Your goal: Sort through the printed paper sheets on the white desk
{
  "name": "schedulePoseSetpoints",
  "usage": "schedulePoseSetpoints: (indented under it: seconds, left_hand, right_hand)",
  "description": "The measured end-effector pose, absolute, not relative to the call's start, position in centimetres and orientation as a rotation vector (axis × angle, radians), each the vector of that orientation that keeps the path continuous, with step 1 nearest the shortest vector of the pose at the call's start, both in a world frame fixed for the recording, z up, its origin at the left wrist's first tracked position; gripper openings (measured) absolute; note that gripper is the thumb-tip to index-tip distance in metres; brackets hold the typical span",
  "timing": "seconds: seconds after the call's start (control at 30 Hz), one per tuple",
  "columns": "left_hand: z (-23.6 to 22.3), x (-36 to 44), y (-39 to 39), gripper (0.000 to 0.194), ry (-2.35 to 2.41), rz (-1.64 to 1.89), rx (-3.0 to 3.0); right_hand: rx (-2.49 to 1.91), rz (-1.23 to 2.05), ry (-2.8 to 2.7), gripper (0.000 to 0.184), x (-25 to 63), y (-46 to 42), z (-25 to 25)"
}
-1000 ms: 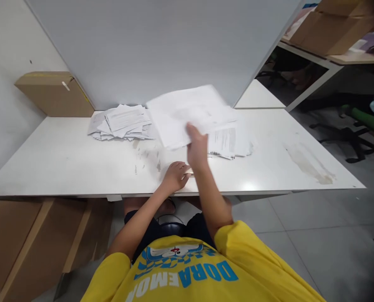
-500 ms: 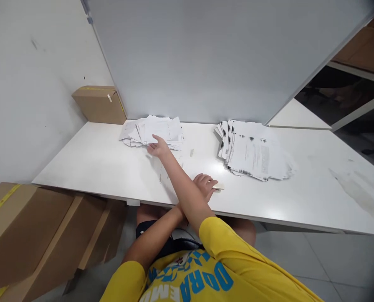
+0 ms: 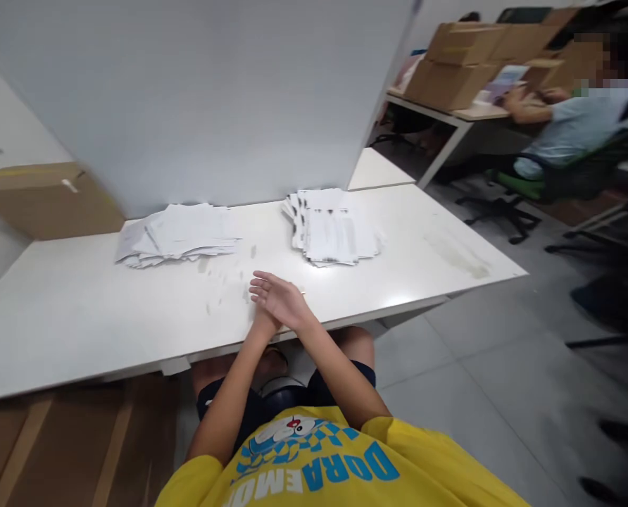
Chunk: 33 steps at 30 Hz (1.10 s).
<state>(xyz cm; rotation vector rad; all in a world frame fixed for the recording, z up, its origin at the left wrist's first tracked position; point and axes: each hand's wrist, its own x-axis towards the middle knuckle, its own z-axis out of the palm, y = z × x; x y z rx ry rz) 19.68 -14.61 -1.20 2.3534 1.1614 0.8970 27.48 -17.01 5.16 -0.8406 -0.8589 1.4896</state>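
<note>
My right hand (image 3: 278, 298) lies flat, fingers stretched out, near the front edge of the white table (image 3: 82, 317). It rests across my left hand (image 3: 262, 325), whose wrist shows but whose fingers are covered. A loose pile of white folded papers (image 3: 177, 232) lies at the back left of the table. A stack of printed sheets (image 3: 332, 229) lies at the back right. Both hands are apart from the two piles. A thin pale sliver of something (image 3: 302, 290) shows at the right edge of my hands; I cannot make it out.
A grey partition (image 3: 213, 105) stands behind the table, with a cardboard box (image 3: 44, 197) at its left end. Cardboard boxes (image 3: 55, 451) stand under the table. Another person in a light-blue shirt (image 3: 572, 127) sits at a table with boxes (image 3: 467, 63) to the right.
My right hand has drawn back from the left paper pile and now lies over my left hand. The view has swung to the right. One second ago it held a sheet above the right stack.
</note>
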Motion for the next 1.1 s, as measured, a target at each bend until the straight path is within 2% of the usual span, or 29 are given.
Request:
schedulePoseSetpoints:
  seconds: [0.1, 0.27, 0.33, 0.47, 0.63, 0.77, 0.9, 1.1]
  left_hand:
    - [-1.0, 19.4, -14.3, 0.038, 1.22, 0.908, 2.431]
    - [-1.5, 19.2, -14.0, 0.035, 1.308, 0.887, 2.528]
    - [-1.8, 19.0, -13.7, 0.034, 1.321, 0.902, 2.536]
    - [-2.5, 18.6, -12.7, 0.032, 1.315, 0.975, 2.566]
    - [-2.9, 18.1, -11.6, 0.03, 1.351, 1.084, 2.577]
    - [-2.9, 18.1, -11.7, 0.031, 1.384, 1.086, 2.544]
    - [-2.7, 18.2, -12.1, 0.03, 1.385, 1.045, 2.506]
    - [-2.0, 18.4, -12.6, 0.029, 1.43, 1.177, 2.542]
  right_hand:
    - [-0.865, 1.385, -0.802, 0.035, 35.3, -16.3, 5.4]
    - [-1.687, 0.511, -0.827, 0.039, 46.3, -14.0, 3.1]
    - [-1.878, 0.373, -0.825, 0.044, 48.3, -13.3, 1.7]
    - [-1.943, 0.363, -0.869, 0.05, 48.3, -11.9, 0.1]
    - [-2.09, 0.377, -0.941, 0.065, 46.2, -9.4, 0.4]
    - [-2.055, 0.388, -0.903, 0.06, 45.4, -8.2, 0.6]
    - [-1.8, 0.559, -0.79, 0.053, 45.4, -8.9, 0.0]
    - [-1.186, 0.836, -0.538, 0.057, 45.9, -14.1, -0.6]
